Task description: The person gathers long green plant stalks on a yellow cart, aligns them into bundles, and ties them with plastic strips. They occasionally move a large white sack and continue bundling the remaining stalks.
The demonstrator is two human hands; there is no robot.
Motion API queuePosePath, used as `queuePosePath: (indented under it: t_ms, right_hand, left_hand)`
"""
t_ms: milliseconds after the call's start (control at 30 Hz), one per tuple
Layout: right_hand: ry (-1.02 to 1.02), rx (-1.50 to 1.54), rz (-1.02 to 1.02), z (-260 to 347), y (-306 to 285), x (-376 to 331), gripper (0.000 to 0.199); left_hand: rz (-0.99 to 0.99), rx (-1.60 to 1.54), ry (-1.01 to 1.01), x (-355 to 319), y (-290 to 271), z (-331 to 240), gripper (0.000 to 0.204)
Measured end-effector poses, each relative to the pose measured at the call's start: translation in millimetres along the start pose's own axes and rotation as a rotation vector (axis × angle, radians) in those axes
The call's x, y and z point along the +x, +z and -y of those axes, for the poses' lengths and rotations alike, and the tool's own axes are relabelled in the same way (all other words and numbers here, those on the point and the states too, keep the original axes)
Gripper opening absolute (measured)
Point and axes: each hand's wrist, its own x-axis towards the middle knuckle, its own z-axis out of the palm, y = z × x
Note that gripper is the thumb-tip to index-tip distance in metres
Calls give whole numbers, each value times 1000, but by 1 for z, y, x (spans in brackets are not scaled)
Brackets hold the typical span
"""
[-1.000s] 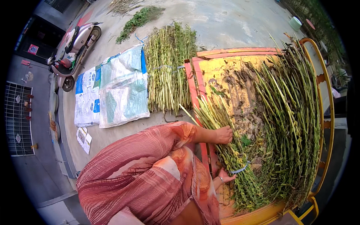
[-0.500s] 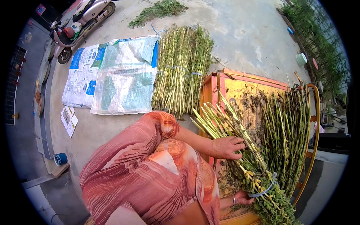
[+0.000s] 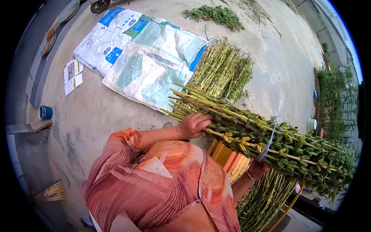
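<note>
A thick bundle of sesame stalks [image 3: 247, 133] is held up across my front, cut ends to the left and leafy, podded tops to the right. My left hand [image 3: 194, 125] is closed around the stalks near the cut ends. From below, my right hand [image 3: 258, 169] grips the bundle next to its pale blue tie [image 3: 269, 140]; its fingers are partly hidden behind the stalks. Under the bundle shows the yellow and red cart bed [image 3: 225, 156], with more stalks [image 3: 266, 201] lying in it.
Flattened woven sacks [image 3: 145, 67] lie on the concrete, with tied stalk bundles [image 3: 222, 69] beside them. Loose greenery [image 3: 213, 16] is farther off. A blue bucket [image 3: 45, 112] and a broom [image 3: 55, 191] are at the left. A pale bucket [image 3: 312, 124] stands at the right.
The bundle has been lifted out of the cart and swung toward level, its cut ends now left, over the bundles on the ground. My view and body have turned rightward, away from the cart.
</note>
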Motion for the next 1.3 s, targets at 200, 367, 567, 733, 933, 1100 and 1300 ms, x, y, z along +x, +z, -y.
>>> queuePosePath:
  t_ms: [200,367,567,733,933,1100,1300]
  right_hand:
    - [353,-24,136,-144,147,76,72]
    - [618,-64,265,-281,201,111,36]
    - [953,-268,279,-427,276,129,40]
    - [1081,-506,498,-550,306,157,69]
    - [1140,-920,741,-550,264,104,84]
    - [993,-1344,1172,-443,93,53,54]
    - [1437,-1620,301,-231,-164,-32,32]
  left_hand:
    - [-114,298,-410,-77,-79,35,63]
    - [-211,416,-703,-126,-97,68,61]
    - [-226,386,-1062,-173,-110,148,60]
    - [-157,525,-1231,-192,-123,240,69]
    - [44,604,-1610,-230,-120,268,66]
    - [46,495,-1699,-322,-77,183,44]
    - [804,136,-1922,-461,-30,18,45]
